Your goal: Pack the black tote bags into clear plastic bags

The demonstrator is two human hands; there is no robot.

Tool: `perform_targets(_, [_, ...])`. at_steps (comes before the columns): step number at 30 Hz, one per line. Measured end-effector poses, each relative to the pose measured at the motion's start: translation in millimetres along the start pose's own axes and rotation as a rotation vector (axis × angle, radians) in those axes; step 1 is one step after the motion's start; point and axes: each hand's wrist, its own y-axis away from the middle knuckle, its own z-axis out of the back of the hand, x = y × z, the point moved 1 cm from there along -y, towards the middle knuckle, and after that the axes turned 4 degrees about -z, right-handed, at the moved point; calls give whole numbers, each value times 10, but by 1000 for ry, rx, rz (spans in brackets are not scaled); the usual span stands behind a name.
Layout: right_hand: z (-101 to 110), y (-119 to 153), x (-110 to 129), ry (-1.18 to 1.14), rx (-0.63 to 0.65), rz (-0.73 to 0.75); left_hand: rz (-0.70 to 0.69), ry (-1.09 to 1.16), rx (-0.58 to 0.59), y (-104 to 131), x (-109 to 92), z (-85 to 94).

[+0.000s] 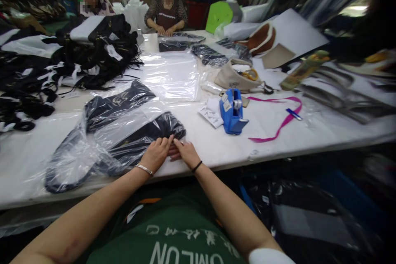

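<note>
A black handbag wrapped in a clear plastic bag (133,132) lies flat on the table in front of me, with a pale band across its middle and a long dark strap part trailing to the lower left. My left hand (155,153) is at its near right corner, fingers bent and closed on the plastic edge. Close against it, my right hand (185,152) pinches the same corner, the fingertips of both hands nearly meeting. Some fingers of the right hand are tucked underneath and partly hidden.
A blue tape dispenser (232,111) stands to the right beside white tags (210,115) and a pink ribbon (291,119). Clear plastic sleeves (170,76) lie behind. Black bags (102,49) are piled at left. Across the table (213,150), two people sit; one handles a wrapped bag (176,42).
</note>
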Motion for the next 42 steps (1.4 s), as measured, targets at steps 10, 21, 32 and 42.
perform_targets(10, [2331,64,740,437,-1012,401,-57,-95,-105,-12,-68,-184])
perform_targets(21, [2164,122,707,330,-936,306,-52,-131,-136,-9,-63,-252])
perform_targets(32, [1852,346,326,150,-862,115,0,-3,-88,-11,-89,-171])
perform_targets(42, [-42,-36,403,893,-402,82,3,36,-112,20,-53,-170])
